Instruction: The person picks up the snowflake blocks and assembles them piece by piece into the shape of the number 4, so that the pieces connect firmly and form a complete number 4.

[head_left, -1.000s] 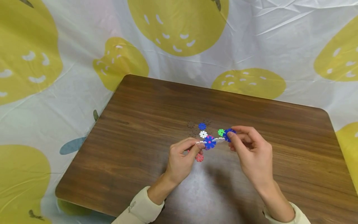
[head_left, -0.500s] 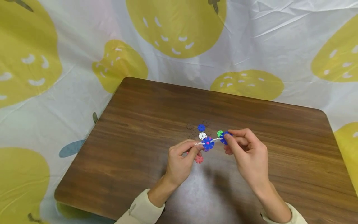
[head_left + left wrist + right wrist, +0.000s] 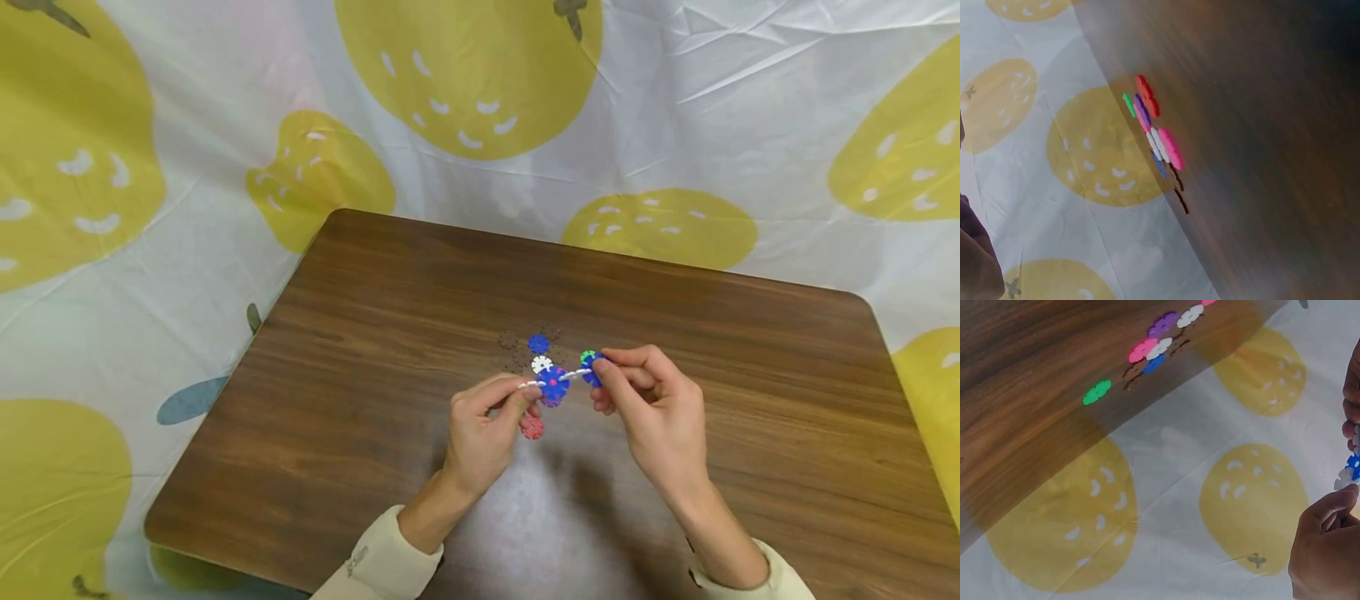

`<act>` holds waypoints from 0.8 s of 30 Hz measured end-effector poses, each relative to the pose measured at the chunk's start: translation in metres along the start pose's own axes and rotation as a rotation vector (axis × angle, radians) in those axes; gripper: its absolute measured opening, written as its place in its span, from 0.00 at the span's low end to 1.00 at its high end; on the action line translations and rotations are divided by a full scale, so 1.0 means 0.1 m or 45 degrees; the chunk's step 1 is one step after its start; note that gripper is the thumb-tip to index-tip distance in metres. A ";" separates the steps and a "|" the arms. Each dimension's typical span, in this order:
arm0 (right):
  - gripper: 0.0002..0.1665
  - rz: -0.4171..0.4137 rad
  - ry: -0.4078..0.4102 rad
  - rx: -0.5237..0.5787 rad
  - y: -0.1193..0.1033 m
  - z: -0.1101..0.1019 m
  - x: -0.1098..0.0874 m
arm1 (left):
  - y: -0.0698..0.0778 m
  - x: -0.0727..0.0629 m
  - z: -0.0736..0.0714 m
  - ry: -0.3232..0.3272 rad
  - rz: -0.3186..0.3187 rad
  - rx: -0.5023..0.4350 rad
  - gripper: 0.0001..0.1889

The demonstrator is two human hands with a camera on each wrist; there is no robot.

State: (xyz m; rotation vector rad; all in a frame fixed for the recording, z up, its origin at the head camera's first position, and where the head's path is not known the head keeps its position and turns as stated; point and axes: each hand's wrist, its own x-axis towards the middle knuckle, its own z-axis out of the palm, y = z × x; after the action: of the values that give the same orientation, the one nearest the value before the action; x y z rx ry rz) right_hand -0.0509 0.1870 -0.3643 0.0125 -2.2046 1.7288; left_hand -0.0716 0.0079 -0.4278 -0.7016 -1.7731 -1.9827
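Both hands hold a short chain of notched plastic snowflake discs above the table. My left hand (image 3: 480, 433) pinches the white disc (image 3: 529, 384) at the chain's left end between thumb and forefinger. A blue disc (image 3: 553, 382) with a pink spot at its centre follows, then another white disc (image 3: 576, 374) seen nearly edge-on. At the right end, my right hand (image 3: 660, 417) pinches a second blue disc (image 3: 591, 370), its thumb covering part of it. The right wrist view catches a blue piece of the chain (image 3: 1353, 464) between the hands at its edge.
Loose discs lie on the wooden table (image 3: 375, 375) beyond and below the chain: green (image 3: 1097, 392), purple (image 3: 1162, 324), red (image 3: 1147, 96), blue (image 3: 538, 343), white (image 3: 542, 364), pink and several brown ones. A fruit-patterned curtain (image 3: 465, 192) hangs behind the table.
My right hand has moved a little to the left with its blue disc, nearer to my left hand. The left hand has barely moved, and the head view has shifted slightly.
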 end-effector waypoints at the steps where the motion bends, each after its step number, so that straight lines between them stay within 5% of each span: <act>1: 0.05 -0.002 -0.005 0.001 0.01 0.00 0.00 | 0.00 0.00 0.00 -0.001 -0.014 0.009 0.04; 11: 0.11 0.025 -0.052 -0.030 0.03 -0.02 0.05 | 0.05 0.06 -0.02 -0.080 -0.359 -0.056 0.16; 18: 0.10 -0.002 -0.165 -0.032 0.06 0.02 0.02 | 0.07 0.10 0.03 -0.113 -0.391 -0.145 0.14; 24: 0.11 -0.031 -0.244 -0.059 0.08 0.03 0.01 | 0.06 0.10 0.05 -0.068 -0.285 -0.063 0.06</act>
State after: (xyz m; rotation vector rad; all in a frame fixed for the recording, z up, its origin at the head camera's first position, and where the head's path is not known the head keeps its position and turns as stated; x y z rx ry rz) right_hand -0.0548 0.1861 -0.3721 0.2010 -2.3685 1.7270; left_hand -0.0758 0.0130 -0.4168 -0.5989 -1.9131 -2.1776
